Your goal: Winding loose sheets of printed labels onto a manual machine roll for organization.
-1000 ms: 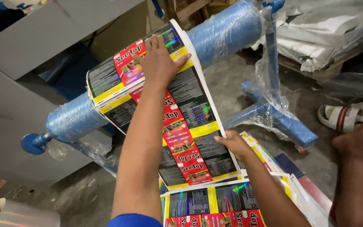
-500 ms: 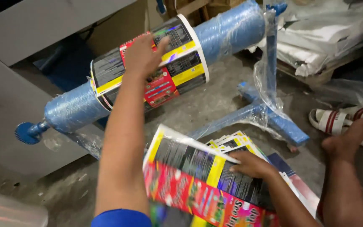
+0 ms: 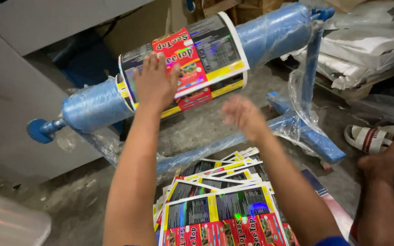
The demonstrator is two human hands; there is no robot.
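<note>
both hands are raised over the floor: the left hand (image 3: 155,86) lies flat, fingers spread, pressed on one glossy printed sheet (image 3: 192,61) that is wrapped around a blue roller (image 3: 97,105), while the right hand (image 3: 242,117) hovers just beside it, blurred, open and holding nothing. going from the left, one pale translucent plastic thing (image 3: 5,223) sits at the lower edge, then the single roller wound in clear film slants up to the right on its blue stand (image 3: 313,136). the curled sheet shows a red band in the middle, dark grey panels with fine print on both sides and yellow strips along its lower edge, bordered white. below the arms one fanned stack of sheets (image 3: 220,200) in the same colours lies on the concrete floor (image 3: 69,196); their number cannot be counted. at the right, one bare foot (image 3: 388,159) rests beside one white sandal (image 3: 370,136) with red stripes.
</note>
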